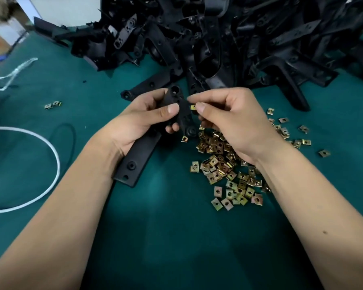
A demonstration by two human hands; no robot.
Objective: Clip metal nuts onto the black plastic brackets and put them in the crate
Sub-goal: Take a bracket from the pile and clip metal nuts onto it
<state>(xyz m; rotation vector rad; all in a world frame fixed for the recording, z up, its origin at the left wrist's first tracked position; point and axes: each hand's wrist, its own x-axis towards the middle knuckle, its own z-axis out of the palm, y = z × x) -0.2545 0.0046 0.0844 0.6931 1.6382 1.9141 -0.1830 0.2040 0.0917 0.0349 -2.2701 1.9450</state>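
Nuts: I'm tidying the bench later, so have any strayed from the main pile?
Yes. Two nuts lie alone on the mat far left of the pile, beyond the left hand. A few more are scattered to the pile's right.

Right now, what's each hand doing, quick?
Left hand: closed, gripping a black bracket.
Right hand: closed, pinching a metal nut against the bracket's edge.
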